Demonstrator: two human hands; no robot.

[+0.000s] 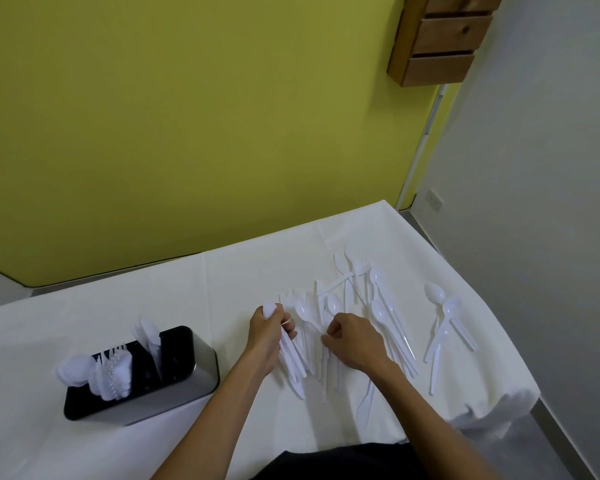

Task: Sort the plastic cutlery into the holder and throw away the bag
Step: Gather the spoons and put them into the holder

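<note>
left hand point(269, 332): fingers curled shut round a bundle point(291, 355) of white pieces, handles pointing back at the person; likely stacking one kind so it goes into the holder in one trip. Which kind, can't tell.
right hand point(352, 341): fingertips pinched down on a piece in the pile point(326, 327); exact piece hidden under the fingers.
spoons point(378, 299): loose, just beyond the right fingertips; more spoons point(444, 306) well off to the right.
holder point(146, 372): left of the left hand, apart from it; partly filled, heads up, grouped by slot.
bag: not in view.
cloth point(222, 278): white, low contrast, edges of pieces hard to separate.
progress: roughly midway, my guess.
</note>
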